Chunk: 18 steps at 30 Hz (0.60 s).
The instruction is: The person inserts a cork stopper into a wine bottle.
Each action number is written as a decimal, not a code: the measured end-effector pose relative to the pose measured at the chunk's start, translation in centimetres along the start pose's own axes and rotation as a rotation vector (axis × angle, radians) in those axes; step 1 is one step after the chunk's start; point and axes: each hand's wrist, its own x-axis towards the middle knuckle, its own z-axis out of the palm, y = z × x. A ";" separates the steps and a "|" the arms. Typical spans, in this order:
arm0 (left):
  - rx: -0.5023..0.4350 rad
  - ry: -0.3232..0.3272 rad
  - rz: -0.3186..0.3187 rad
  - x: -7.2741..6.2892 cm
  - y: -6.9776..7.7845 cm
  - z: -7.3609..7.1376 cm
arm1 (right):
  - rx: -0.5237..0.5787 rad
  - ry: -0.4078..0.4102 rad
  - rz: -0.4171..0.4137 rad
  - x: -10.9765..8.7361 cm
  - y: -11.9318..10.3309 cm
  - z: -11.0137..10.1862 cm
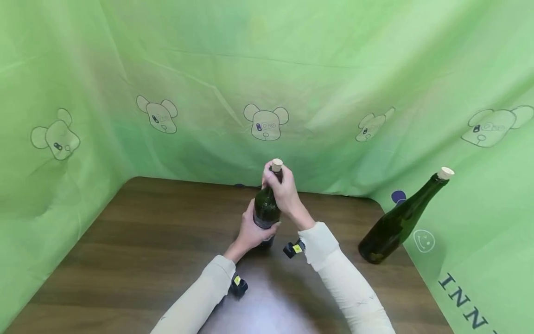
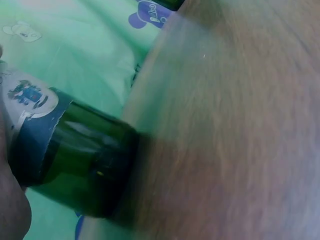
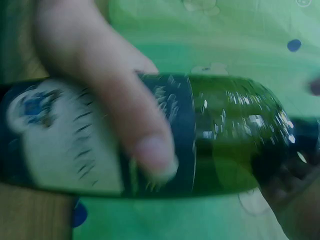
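Note:
A dark green wine bottle (image 1: 266, 206) with a cork (image 1: 277, 163) in its mouth stands nearly upright near the back of the table. My left hand (image 1: 252, 231) grips its body, the thumb (image 3: 142, 120) lying across the label in the right wrist view. Higher up, my right hand (image 1: 285, 189) holds the neck just below the cork. The left wrist view shows the bottle's base (image 2: 107, 165) at the wooden surface; whether it touches is hard to tell. A pale label with a small blue emblem (image 3: 37, 107) covers the lower body.
A second green bottle (image 1: 394, 225), also corked, stands at the right side of the wooden table (image 1: 167, 232). Green cloth (image 1: 200, 74) printed with bear heads hangs behind the table and along both sides.

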 end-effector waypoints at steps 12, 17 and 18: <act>0.334 -0.485 -0.349 -0.3 -2.2 -6.4 | -0.377 0.012 0.124 -2.2 2.3 -5.9; 0.431 -0.498 -0.343 -0.4 -2.4 -10.8 | -0.463 0.204 0.184 -1.1 5.1 -10.7; 0.439 -0.504 -0.340 -0.4 -2.5 -11.6 | -0.483 0.237 0.193 -1.0 5.6 -11.6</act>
